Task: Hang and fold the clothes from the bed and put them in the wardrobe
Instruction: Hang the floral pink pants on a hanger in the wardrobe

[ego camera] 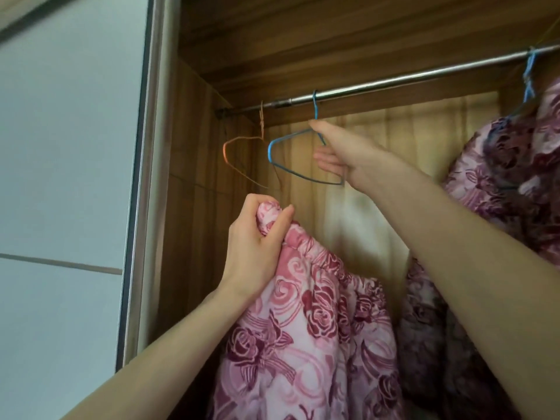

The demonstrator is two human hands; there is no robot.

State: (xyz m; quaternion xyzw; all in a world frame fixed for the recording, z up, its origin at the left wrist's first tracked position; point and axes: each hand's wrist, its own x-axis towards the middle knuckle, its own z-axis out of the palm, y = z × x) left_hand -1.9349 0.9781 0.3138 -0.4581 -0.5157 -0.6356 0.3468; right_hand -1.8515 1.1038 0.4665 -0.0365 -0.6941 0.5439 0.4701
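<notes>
A pink garment with a dark red rose print point(306, 328) hangs down from my left hand point(254, 244), which grips its gathered waistband just below the hangers. My right hand point(342, 153) is raised higher and closes around the neck of an empty blue wire hanger point(274, 156). That hanger's hook sits over the metal wardrobe rail point(394, 81). An empty orange wire hanger point(225, 153) hangs on the rail just to its left.
At the right, a similar rose-print garment point(509, 165) hangs on another blue hanger point(528, 77). The wardrobe's wooden side wall point(194, 165) stands at the left, with a pale sliding door point(69, 177) beyond it. The wooden top panel point(333, 34) is close above the rail.
</notes>
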